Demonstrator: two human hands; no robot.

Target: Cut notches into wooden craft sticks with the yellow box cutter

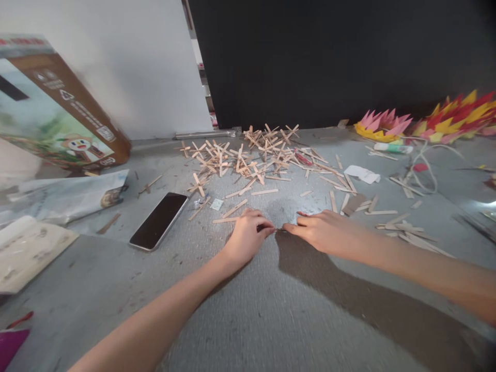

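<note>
My left hand (251, 232) is low over the grey tabletop (217, 320), thumb and forefinger pinched together. What lies in that pinch is too small to make out. Close on its right, my right hand (315, 230) rests with its fingers bent down and the fingertips near the same spot; a thin sliver shows between the two hands. Just beyond them are loose popsicle sticks (265, 192). Farther back lies a heap of popsicle sticks joined into crosses and stars (240, 160). A few sticks point out from beside my left hand.
A smartphone (158, 221) lies to the left, near plastic packets (34, 253) and a printed carton (65, 108). More loose sticks (406, 230), a glue stick (393, 148), a white cable (432, 175) and pointed paper decorations (383, 126) are on the right. A black panel (341, 62) stands behind.
</note>
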